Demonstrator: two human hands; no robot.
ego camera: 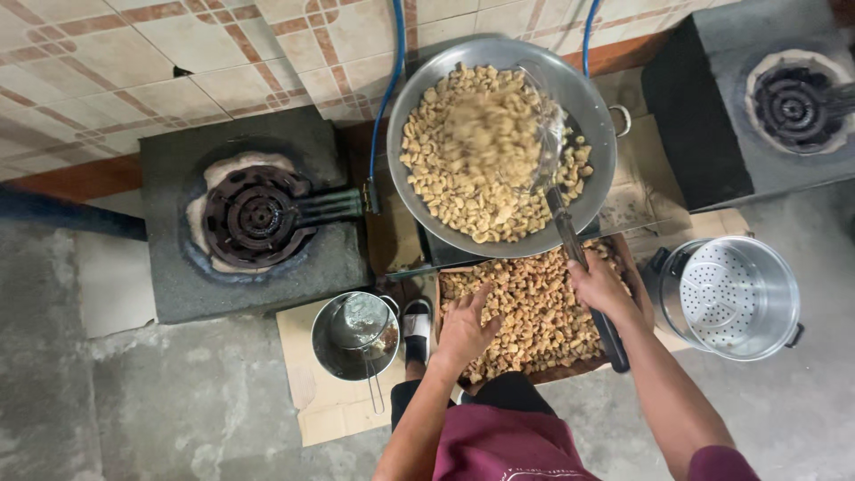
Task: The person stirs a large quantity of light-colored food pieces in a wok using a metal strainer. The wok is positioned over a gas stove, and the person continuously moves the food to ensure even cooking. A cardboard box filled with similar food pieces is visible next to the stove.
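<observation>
Golden fried chunks point(485, 151) already heap the big metal wok point(598, 134); many remain in the tray point(617, 354). My right hand point(604, 287) grips the wire skimmer's handle point(566, 227), tipping a load out, while my left hand point(465, 328) rests open on the tray's pieces point(534, 312).

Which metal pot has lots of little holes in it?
The steamer pot at the right, beside the right hand. Its inside plate is dotted with holes. The small pot near the left hand holds a wire strainer instead.
</observation>
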